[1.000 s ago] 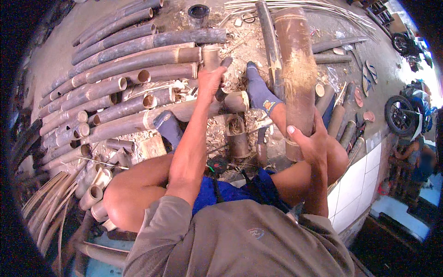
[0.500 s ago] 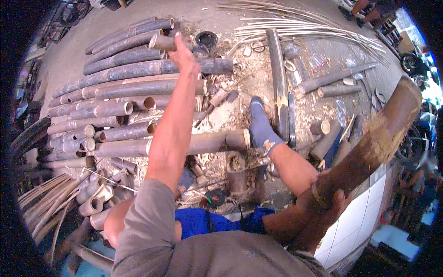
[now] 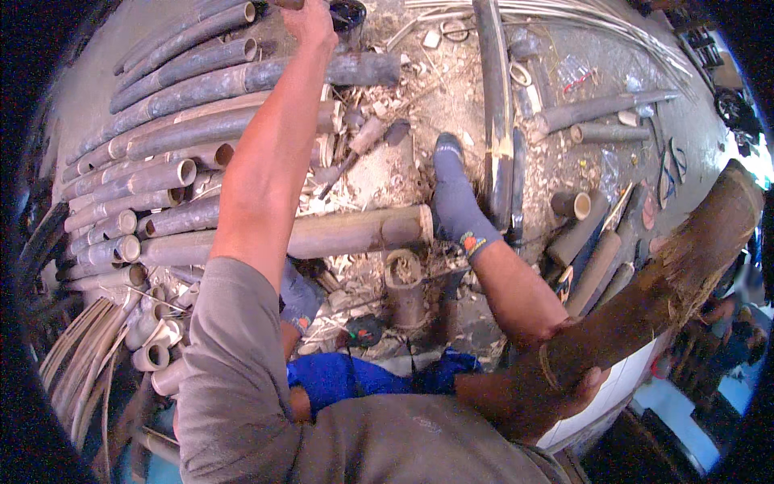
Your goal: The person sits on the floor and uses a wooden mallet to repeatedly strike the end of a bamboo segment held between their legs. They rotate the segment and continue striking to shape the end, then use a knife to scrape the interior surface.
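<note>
My left hand (image 3: 308, 22) is stretched far ahead at the top edge, closed around a short bamboo tube (image 3: 287, 3) that is mostly cut off by the frame. A black cup-like container (image 3: 348, 13) stands just right of it. My right hand (image 3: 590, 389) grips a thick dark bamboo pole (image 3: 637, 298) from underneath. This pole slants from my right side up to the right and has a shaved, frayed patch near its far end. A long bamboo pole (image 3: 339, 232) lies across the floor before me, its cut end beside my socked right foot (image 3: 456, 185).
Several bamboo poles (image 3: 193, 129) lie in rows at left, with split strips (image 3: 85, 363) nearer me. A wooden-handled tool (image 3: 367, 135) lies among shavings. An upright bamboo tube (image 3: 405, 286) stands between my legs. A split pole (image 3: 493, 113) and shorter pieces (image 3: 609, 133) lie at right.
The floor things have shifted upward and leftward in the view, except at the right. My left hand, with the short tube, is now at the top edge. My right hand keeps its hold on the thick pole.
</note>
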A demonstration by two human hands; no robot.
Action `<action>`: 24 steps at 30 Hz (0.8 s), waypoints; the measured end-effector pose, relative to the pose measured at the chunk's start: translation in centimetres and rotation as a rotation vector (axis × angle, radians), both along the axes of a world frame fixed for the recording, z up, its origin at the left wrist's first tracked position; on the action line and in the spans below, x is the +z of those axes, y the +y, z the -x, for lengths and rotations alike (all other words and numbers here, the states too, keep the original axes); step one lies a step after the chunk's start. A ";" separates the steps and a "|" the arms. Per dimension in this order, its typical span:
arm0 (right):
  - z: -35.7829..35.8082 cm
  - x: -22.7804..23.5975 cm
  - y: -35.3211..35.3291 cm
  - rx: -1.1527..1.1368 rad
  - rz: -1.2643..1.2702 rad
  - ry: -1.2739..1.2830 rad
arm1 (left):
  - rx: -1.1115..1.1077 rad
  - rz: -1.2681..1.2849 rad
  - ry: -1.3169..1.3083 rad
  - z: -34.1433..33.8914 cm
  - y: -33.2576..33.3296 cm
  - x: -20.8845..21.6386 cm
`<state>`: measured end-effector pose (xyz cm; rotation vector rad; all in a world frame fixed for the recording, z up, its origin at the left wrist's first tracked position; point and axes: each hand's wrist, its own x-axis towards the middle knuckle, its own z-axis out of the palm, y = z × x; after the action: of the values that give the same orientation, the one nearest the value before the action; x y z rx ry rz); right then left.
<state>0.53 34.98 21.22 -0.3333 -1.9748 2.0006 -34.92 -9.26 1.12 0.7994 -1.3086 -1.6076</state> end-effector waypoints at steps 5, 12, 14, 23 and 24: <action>1.0 -0.2 -0.2 0.171 0.007 -0.071 | -0.077 0.477 -0.021 -7.8 3.0 4.2; -0.3 3.2 0.5 0.474 -0.099 -0.286 | -0.822 0.859 -0.282 -25.9 24.3 4.2; -1.3 3.2 1.4 0.539 -0.111 -0.387 | -0.939 0.871 -0.187 -29.3 27.2 2.9; -8.3 -2.3 5.4 0.204 -0.620 -0.202 | -0.988 0.811 -0.185 -30.3 30.2 0.7; -8.3 -2.5 5.8 0.258 -0.570 -0.218 | -0.976 0.817 -0.194 -30.1 30.1 0.6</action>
<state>8.80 40.73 18.74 -0.1686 -2.7312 1.4745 -4.78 20.83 1.72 -0.2686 -2.4803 -1.4203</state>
